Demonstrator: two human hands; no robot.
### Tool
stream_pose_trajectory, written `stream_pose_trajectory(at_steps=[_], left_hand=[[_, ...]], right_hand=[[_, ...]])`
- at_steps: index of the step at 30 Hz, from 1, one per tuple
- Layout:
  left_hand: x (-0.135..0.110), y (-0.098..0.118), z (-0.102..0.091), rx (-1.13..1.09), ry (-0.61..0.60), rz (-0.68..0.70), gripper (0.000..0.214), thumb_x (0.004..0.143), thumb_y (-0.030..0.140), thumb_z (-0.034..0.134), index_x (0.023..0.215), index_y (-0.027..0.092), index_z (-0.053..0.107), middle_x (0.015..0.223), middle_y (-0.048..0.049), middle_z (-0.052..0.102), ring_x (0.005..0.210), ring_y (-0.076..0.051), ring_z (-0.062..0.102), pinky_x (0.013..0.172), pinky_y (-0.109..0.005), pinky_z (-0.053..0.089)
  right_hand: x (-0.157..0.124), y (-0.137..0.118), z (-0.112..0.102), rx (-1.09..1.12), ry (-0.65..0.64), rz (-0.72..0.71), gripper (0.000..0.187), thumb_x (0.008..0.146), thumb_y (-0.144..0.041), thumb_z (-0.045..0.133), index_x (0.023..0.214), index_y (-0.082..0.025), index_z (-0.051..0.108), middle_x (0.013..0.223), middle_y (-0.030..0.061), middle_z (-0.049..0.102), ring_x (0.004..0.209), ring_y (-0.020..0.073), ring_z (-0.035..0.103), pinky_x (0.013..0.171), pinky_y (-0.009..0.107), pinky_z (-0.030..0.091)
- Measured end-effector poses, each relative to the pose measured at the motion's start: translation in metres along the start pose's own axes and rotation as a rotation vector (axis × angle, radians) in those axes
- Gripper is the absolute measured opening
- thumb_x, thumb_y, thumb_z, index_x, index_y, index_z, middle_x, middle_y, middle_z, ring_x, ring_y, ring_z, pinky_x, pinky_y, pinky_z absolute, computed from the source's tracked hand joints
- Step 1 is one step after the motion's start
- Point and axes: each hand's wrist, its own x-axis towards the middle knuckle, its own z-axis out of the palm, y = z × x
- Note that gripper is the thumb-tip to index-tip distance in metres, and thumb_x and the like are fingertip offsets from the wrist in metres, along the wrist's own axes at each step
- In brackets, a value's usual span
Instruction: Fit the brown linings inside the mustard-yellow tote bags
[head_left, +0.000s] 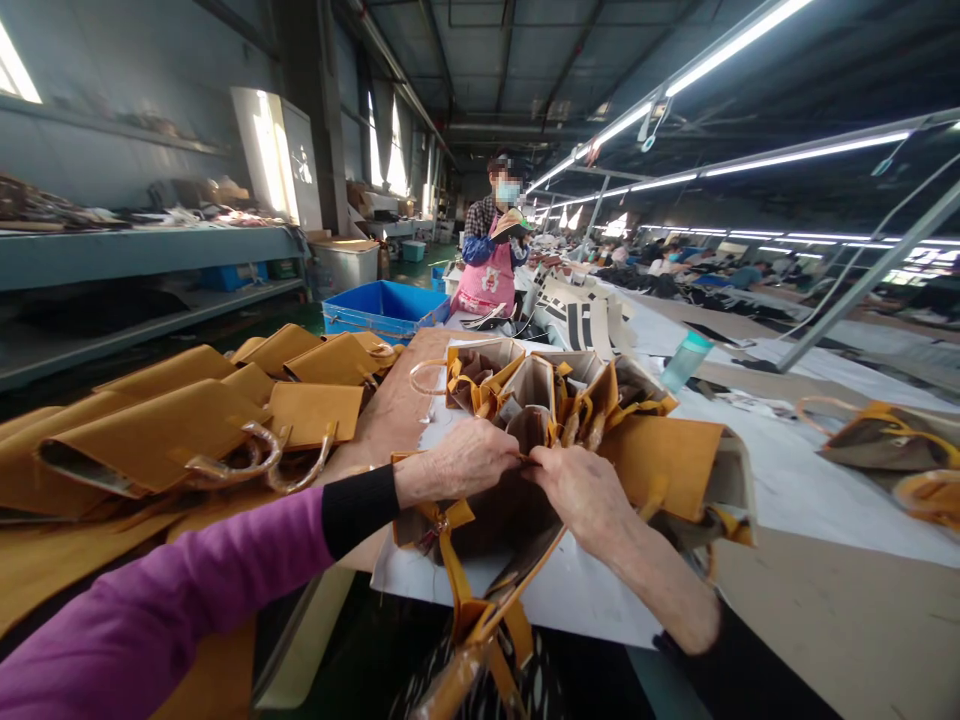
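"Table (817,600) first, please, then the bags (656,455) on it: where does your own bag (495,535) sit?"

"At the near edge, mouth open, just your side of the others. Its near end juts out past the edge toward you."

"Will it feel heavy?"

"Probably light. Expect each wall (517,565) to be fairly stiff, yet to bow if you lean on it; steady it with a flat palm."

"And your grip?"

"Your left hand (465,462) and right hand (589,495) meet at the far rim, both pinching there. You can't tell from here whether some finer piece lies between them. That edge should be firm enough to hold, though nails might mark it."

"What about the handle (454,685)?"

"It looks wrapped in clear film, so it may slip; grasp its middle."

"The strap (455,575)?"

"Softer, likely floppy. Don't haul on it."
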Motion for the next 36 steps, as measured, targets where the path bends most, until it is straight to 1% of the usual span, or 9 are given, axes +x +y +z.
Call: stream_pose_trajectory(at_steps=[4, 9, 15, 19, 23, 27, 29, 31, 36], left_hand=[[0.003, -0.004, 0.003, 0.059, 0.023, 0.068, 0.021, 0.087, 0.02, 0.045, 0.073, 0.015, 0.06, 0.066, -0.0019, 0.06, 0.061, -0.012, 0.056, 0.052, -0.023, 0.031], [0.006, -0.004, 0.003, 0.055, 0.03, 0.059, 0.023, 0.086, 0.021, 0.044, 0.071, 0.015, 0.06, 0.063, -0.0021, 0.06, 0.059, -0.012, 0.055, 0.051, -0.023, 0.029], [0.008, 0.0, 0.002, -0.032, 0.039, -0.022, 0.023, 0.084, 0.021, 0.045, 0.072, 0.014, 0.063, 0.064, -0.0033, 0.062, 0.057, -0.012, 0.054, 0.05, -0.023, 0.029], [0.007, -0.003, -0.006, -0.132, 0.023, -0.031, 0.023, 0.084, 0.018, 0.046, 0.073, 0.013, 0.066, 0.063, -0.0014, 0.061, 0.056, -0.01, 0.051, 0.052, -0.022, 0.031], [-0.015, -0.02, -0.024, -0.243, 0.05, 0.009, 0.028, 0.088, 0.018, 0.041, 0.075, 0.014, 0.065, 0.065, 0.0018, 0.058, 0.058, -0.007, 0.048, 0.054, -0.018, 0.032], [-0.06, -0.035, -0.035, -0.254, 0.098, -0.194, 0.031, 0.089, 0.03, 0.042, 0.073, 0.013, 0.064, 0.061, 0.0026, 0.054, 0.057, -0.007, 0.045, 0.055, -0.018, 0.031], [-0.079, -0.035, -0.034, -0.25, 0.086, -0.276, 0.027, 0.084, 0.036, 0.052, 0.072, 0.014, 0.064, 0.062, 0.0029, 0.055, 0.058, -0.008, 0.046, 0.054, -0.019, 0.03], [-0.091, -0.03, -0.029, -0.245, 0.079, -0.301, 0.021, 0.077, 0.036, 0.061, 0.073, 0.016, 0.064, 0.066, 0.0026, 0.058, 0.062, -0.01, 0.049, 0.055, -0.019, 0.03], [-0.093, -0.019, -0.016, -0.275, 0.109, -0.29, 0.013, 0.08, 0.025, 0.056, 0.077, 0.016, 0.065, 0.071, 0.0011, 0.062, 0.066, -0.01, 0.052, 0.057, -0.019, 0.031]], right_hand=[[0.006, 0.006, 0.006, 0.103, 0.008, -0.055, 0.029, 0.089, -0.033, 0.043, 0.077, -0.022, 0.066, 0.073, 0.0054, 0.07, 0.077, 0.0191, 0.065, 0.062, 0.025, 0.038], [0.005, 0.012, 0.014, 0.148, 0.023, -0.057, 0.035, 0.091, -0.033, 0.037, 0.077, -0.021, 0.067, 0.069, 0.0054, 0.069, 0.075, 0.0194, 0.065, 0.06, 0.025, 0.037], [0.011, 0.004, 0.009, 0.019, -0.013, -0.048, 0.025, 0.089, -0.034, 0.044, 0.085, -0.021, 0.065, 0.078, 0.0078, 0.07, 0.078, 0.0233, 0.066, 0.061, 0.027, 0.038], [0.016, -0.001, 0.003, 0.045, -0.028, -0.108, 0.022, 0.089, -0.032, 0.045, 0.088, -0.022, 0.065, 0.083, 0.0067, 0.071, 0.085, 0.0205, 0.065, 0.066, 0.026, 0.038], [0.017, -0.002, 0.001, 0.006, -0.039, -0.082, 0.024, 0.089, -0.032, 0.044, 0.085, -0.023, 0.066, 0.079, 0.0058, 0.071, 0.082, 0.0202, 0.065, 0.063, 0.026, 0.037], [0.014, 0.0, 0.005, -0.006, 0.0, -0.096, 0.027, 0.09, -0.035, 0.043, 0.077, -0.023, 0.064, 0.075, 0.0029, 0.07, 0.078, 0.0188, 0.065, 0.061, 0.026, 0.035], [0.013, -0.001, 0.006, -0.013, 0.016, -0.099, 0.029, 0.09, -0.036, 0.041, 0.075, -0.023, 0.062, 0.073, 0.002, 0.069, 0.077, 0.0184, 0.065, 0.06, 0.026, 0.035], [0.013, -0.002, 0.006, -0.031, 0.021, -0.09, 0.029, 0.091, -0.036, 0.04, 0.076, -0.023, 0.061, 0.073, 0.0018, 0.069, 0.076, 0.0184, 0.065, 0.059, 0.026, 0.034], [0.016, -0.011, -0.001, -0.103, 0.017, -0.101, 0.021, 0.088, -0.037, 0.047, 0.081, -0.023, 0.061, 0.078, 0.0027, 0.07, 0.079, 0.0205, 0.065, 0.058, 0.027, 0.033]])
